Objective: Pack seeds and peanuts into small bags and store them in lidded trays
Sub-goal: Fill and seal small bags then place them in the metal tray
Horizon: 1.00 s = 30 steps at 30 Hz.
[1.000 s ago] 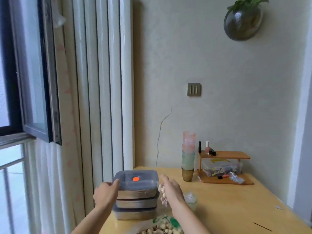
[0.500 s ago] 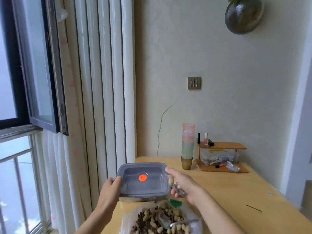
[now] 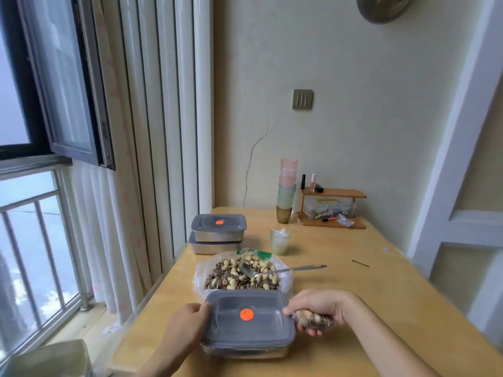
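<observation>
Pale walls close off a corner room, with an open window [image 3: 54,104] and a white curtain [image 3: 114,227] down the left side of the frame. A wooden table [image 3: 353,295] runs from the bottom edge up to the far wall.

At lower centre left, the left hand [image 3: 185,325] grips the left end of a lidded tray [image 3: 261,330], its fingers curled over the edge of the grey lid. This tray is metal, has an orange dot in the middle of its lid, and sits at the near end of the table, lid on.

Further up, left of centre, a stack of two trays [image 3: 217,232] stands near the window edge of the table; the upper one bears the same grey lid and orange dot. Between the stack and the near tray lies an open plastic bag of seeds and peanuts [image 3: 242,276], just behind the near tray. A metal spoon [image 3: 285,270] rests in it, bowl on the mix and handle pointing right.

Right of the stack stands a small pale cup [image 3: 279,242]; what it holds is unclear. Behind it, against the wall, rises a tower of stacked cups [image 3: 287,189], beside a low wooden shelf [image 3: 332,210] carrying small bottles and a clear box.

At lower right, the right hand [image 3: 318,306] is closed round a small bag [image 3: 310,319] filled with peanuts and seeds, held at the right end of the near tray, with one fingertip touching the lid's edge.

A switch plate [image 3: 302,99] sits on the wall above, and a round wall planter [image 3: 381,6] is cut off by the top edge.
</observation>
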### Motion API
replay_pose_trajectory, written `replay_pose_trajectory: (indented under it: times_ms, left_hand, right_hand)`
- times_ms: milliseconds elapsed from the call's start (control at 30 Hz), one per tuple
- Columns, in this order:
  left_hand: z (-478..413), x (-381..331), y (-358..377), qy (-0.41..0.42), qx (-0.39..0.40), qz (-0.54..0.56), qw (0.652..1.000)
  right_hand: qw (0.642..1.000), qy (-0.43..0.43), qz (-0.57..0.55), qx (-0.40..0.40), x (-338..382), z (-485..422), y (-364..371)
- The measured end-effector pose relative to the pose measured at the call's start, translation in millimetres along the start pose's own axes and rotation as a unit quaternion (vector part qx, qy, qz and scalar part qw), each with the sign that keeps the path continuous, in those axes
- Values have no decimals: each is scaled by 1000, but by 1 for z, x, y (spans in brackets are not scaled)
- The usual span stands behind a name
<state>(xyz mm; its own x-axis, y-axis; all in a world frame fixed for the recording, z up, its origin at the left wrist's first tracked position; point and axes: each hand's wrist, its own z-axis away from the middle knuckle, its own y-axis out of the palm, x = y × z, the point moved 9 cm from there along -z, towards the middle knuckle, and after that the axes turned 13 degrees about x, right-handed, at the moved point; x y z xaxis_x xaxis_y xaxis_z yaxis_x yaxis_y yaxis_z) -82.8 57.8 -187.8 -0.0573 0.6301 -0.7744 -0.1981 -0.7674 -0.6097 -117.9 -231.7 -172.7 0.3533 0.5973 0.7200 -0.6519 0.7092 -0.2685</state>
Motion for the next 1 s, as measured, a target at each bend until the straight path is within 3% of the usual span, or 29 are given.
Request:
replay_pose_trajectory:
  times_ms: [167, 233, 267, 333, 433, 700, 867, 1000]
  left_hand:
    - [7, 1, 1, 14, -67, -107, 992]
    - [17, -22, -6, 96, -137, -153, 974]
    - [22, -37, -4, 151, -134, -177, 963]
    - [22, -61, 20, 229, -42, -235, 944]
    - [26, -77, 56, 260, 55, -336, 904]
    - [19, -73, 69, 260, -7, -365, 894]
    - [19, -72, 71, 216, 26, -378, 900]
    - [16, -70, 72, 206, 38, -363, 908]
  right_hand:
    - [999, 27, 40, -10, -8, 9, 13]
    - [996, 11, 54, -68, 2, 12, 7]
    - [993, -8, 51, -104, 8, 12, 2]
    - [983, -30, 72, -166, 20, 13, -6]
    - [965, -10, 154, -210, 30, 8, -10]
    - [923, 76, 276, -258, 45, 4, -11]
    - [912, 122, 325, -219, 56, 9, 0]
    - [893, 142, 354, -239, 63, 13, 5]
